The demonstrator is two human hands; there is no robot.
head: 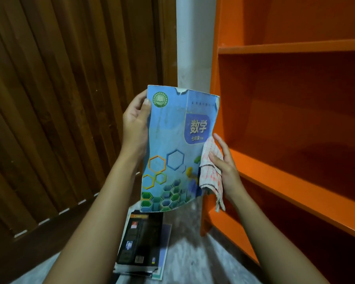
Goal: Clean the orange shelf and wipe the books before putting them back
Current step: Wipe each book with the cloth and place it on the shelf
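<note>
Floor (193, 253): pale, speckled; nearest the camera, between the two forearms.
Stacked books (140, 245): a dark-covered one on top of at least one lighter one, lying flat on the floor just left of the shelf's foot.
Left hand (134, 124): closed on the blue book's left edge — thumb across the front cover, fingers behind and out of sight.
Blue book (172, 148): held upright in the air above the stack, front cover toward the camera; hexagon pattern low, title block upper right; cover worn at the top edge.
Right hand (226, 160): fingers curled around the checked cloth, pressing it to the book's right edge.
Checked cloth (210, 171): white with red lines, bunched — a tail hangs below the hand.
Orange shelf (285, 171): right of the book, boards bare.
Wooden door (59, 99): dark slats, far left.
Wall strip (193, 48): pale, between door and shelf.
</note>
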